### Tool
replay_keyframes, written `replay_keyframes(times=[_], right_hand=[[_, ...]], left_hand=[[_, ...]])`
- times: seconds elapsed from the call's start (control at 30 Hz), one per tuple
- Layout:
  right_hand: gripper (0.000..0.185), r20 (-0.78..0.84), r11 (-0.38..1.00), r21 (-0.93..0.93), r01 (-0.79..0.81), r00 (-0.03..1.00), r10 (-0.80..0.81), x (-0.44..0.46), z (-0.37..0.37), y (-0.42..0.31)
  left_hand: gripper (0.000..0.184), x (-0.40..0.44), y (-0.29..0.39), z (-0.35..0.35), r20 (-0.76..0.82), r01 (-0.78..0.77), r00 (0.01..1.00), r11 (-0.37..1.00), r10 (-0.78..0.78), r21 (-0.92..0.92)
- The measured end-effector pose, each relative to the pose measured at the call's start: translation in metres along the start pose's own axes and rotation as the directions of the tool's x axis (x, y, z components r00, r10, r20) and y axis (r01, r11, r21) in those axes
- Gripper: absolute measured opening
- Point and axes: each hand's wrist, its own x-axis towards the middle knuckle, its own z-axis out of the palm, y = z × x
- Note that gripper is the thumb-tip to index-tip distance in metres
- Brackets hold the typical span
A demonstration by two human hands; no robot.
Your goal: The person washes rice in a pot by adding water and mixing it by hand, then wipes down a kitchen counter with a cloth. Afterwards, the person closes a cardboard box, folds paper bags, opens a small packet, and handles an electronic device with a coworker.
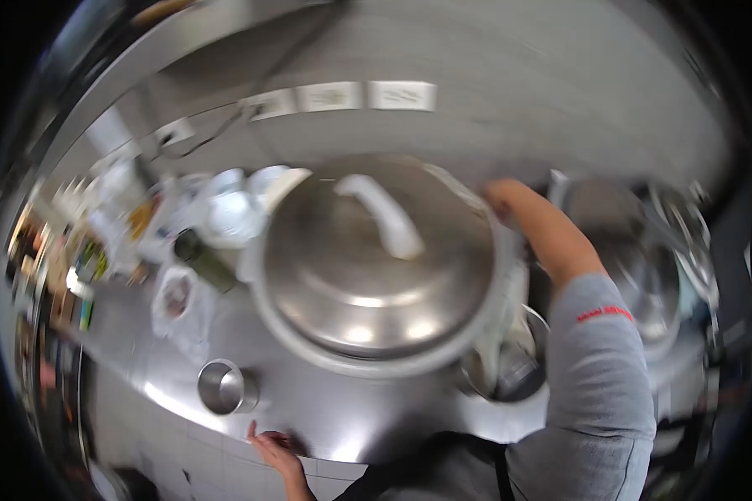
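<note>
A large metal pot takes up the middle of the steel counter, with a domed lid on it. The lid has a pale curved handle. My right arm reaches past the pot's right side, and my right hand is at its far right rim. Those fingers are blurred and partly hidden, so I cannot tell whether they grip anything. Low at the counter's front edge, my left hand has fingers apart and holds nothing. Just above it stands an open steel cup, not touched by the hand.
Right of the pot sits a metal bowl with utensils in it, and further right several metal lids or pans. To the left are a dark green bottle, a plastic bag and white bowls. Sockets line the wall.
</note>
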Motion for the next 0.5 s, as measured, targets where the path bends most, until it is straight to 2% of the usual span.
replay_keyframes(times=[0.03, 0.07, 0.1, 0.17, 0.23, 0.3, 0.4, 0.5], right_hand=[[0.014, -0.018, 0.975, -0.212, -0.063, 0.998, 0.060, -0.037, -0.011, -0.023], [0.014, -0.042, 0.963, -0.262, -0.069, 0.997, 0.060, -0.039, -0.005, -0.021], [0.014, -0.061, 0.965, -0.252, -0.064, 0.997, 0.051, -0.029, 0.006, -0.011], [0.014, -0.092, 0.973, -0.213, -0.089, 0.993, 0.071, -0.018, 0.031, 0.018], [0.014, -0.117, 0.979, -0.150, -0.140, 0.985, 0.123, -0.009, 0.038, 0.029], [0.015, -0.136, 0.979, -0.102, -0.175, 0.978, 0.161, 0.002, 0.037, 0.028], [0.016, -0.158, 0.978, -0.044, -0.205, 0.968, 0.196, 0.008, 0.041, 0.029], [0.017, -0.170, 0.977, 0.003, -0.214, 0.962, 0.212, 0.011, 0.046, 0.030]], left_hand=[[0.045, -0.008, -0.010, -0.002, -0.021, 0.030, 0.999, 0.998, -0.029, 0.061], [0.043, -0.014, -0.018, -0.005, -0.048, 0.069, 0.997, 0.990, -0.063, 0.122], [0.041, -0.018, -0.022, -0.005, -0.049, -0.112, 0.990, 0.954, 0.131, 0.279], [0.037, -0.025, -0.022, -0.001, 0.055, -0.371, 0.903, 0.711, 0.426, 0.597], [0.033, -0.019, -0.004, 0.007, -0.031, -0.182, 0.967, 0.766, 0.254, 0.616], [0.030, -0.023, 0.008, 0.005, -0.043, -0.060, 0.993, 0.781, 0.111, 0.622], [0.027, -0.024, -0.002, 0.010, -0.099, -0.080, 0.980, 0.791, 0.175, 0.606], [0.025, -0.025, -0.006, 0.009, -0.101, -0.085, 0.979, 0.811, 0.175, 0.578]])
